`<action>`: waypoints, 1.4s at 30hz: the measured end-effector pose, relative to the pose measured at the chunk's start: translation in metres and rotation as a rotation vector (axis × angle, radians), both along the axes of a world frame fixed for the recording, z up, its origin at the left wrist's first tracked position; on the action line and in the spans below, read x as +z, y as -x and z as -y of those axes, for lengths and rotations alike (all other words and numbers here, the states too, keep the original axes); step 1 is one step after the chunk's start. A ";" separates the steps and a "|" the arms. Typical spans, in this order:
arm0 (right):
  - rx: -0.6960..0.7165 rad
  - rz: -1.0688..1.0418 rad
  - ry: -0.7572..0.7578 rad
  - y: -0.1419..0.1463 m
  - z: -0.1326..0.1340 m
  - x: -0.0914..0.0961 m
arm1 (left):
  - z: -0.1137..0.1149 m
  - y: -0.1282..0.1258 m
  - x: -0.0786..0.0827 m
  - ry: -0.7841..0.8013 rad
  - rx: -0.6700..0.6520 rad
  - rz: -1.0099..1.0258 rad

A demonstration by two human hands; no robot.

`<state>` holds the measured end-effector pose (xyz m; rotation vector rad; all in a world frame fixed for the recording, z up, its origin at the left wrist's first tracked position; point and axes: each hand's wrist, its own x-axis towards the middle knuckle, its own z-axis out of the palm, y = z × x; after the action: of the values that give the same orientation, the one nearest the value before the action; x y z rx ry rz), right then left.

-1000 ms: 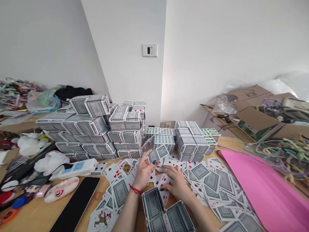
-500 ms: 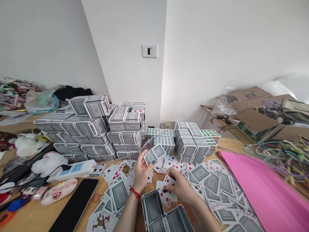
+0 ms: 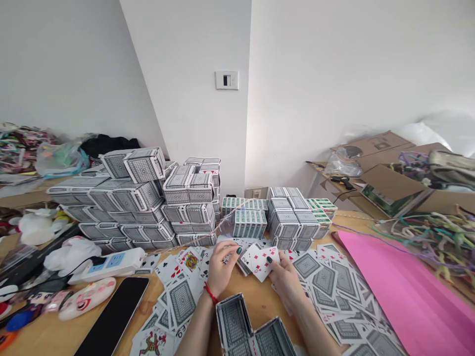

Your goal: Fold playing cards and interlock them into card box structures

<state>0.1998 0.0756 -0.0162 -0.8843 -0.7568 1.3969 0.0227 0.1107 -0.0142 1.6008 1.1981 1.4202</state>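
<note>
My right hand [image 3: 287, 277] is closed on a small fan of playing cards [image 3: 262, 264], its thumb across the front one, a red diamond card. A two of clubs [image 3: 245, 258] shows at the fan's left side. My left hand [image 3: 221, 267] is loosely curled beside the fan's left edge, with no card visible in it. Between my forearms stands an open-topped box made of playing cards [image 3: 233, 316], with several compartments. Loose cards [image 3: 182, 300] lie face up and face down to the left, and more cards [image 3: 347, 279] spread out on the right.
Stacked card-built boxes [image 3: 129, 198] rise at the back left, with another stack [image 3: 293, 217] at the back right. Green-patterned boxes [image 3: 249, 222] stand between them. A phone [image 3: 113, 316] and a power strip [image 3: 115, 264] lie left. Pink paper [image 3: 393, 291] covers the right side.
The cards from my left hand now sit with those in my right hand, which has risen from the table. My left hand has lowered slightly, and its fingers have come away from the cards.
</note>
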 end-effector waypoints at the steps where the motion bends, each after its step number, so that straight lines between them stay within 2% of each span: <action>1: 0.009 0.017 0.000 0.002 -0.001 -0.001 | 0.001 0.000 0.001 0.018 -0.040 -0.015; 4: 0.034 0.112 0.010 0.005 -0.003 -0.007 | 0.004 -0.004 0.003 0.149 -0.161 -0.003; 7: 0.068 0.225 -0.007 0.003 -0.005 -0.013 | 0.005 -0.007 0.005 0.258 -0.190 0.055; 11: 0.193 0.381 -0.072 0.001 -0.006 -0.012 | 0.004 -0.005 0.008 0.288 -0.198 0.079; 14: 0.210 0.421 -0.053 0.002 -0.007 -0.012 | 0.003 -0.003 0.010 0.295 -0.230 0.073; 21: 0.125 0.261 0.018 0.002 -0.008 -0.017 | 0.004 -0.002 0.009 0.470 -0.387 0.086; 25: 0.076 0.124 0.050 0.002 -0.008 -0.019 | 0.003 -0.005 0.009 0.469 -0.285 0.141; 29: 0.092 0.118 0.065 0.004 -0.008 -0.023 | 0.003 -0.008 0.009 0.465 -0.204 0.192; 35: -0.007 0.135 0.049 0.002 -0.012 -0.032 | 0.004 -0.010 0.007 0.584 -0.380 0.142; 38: 0.032 0.106 0.026 0.001 -0.012 -0.032 | 0.003 -0.010 0.005 0.561 -0.400 0.049; 42: 0.112 0.029 0.032 0.003 -0.009 -0.029 | 0.002 -0.009 0.003 0.456 -0.329 -0.038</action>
<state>0.1968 0.0842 -0.0450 -0.9006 -0.8185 1.5006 0.0312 0.1089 -0.0111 1.4229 1.1179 0.8401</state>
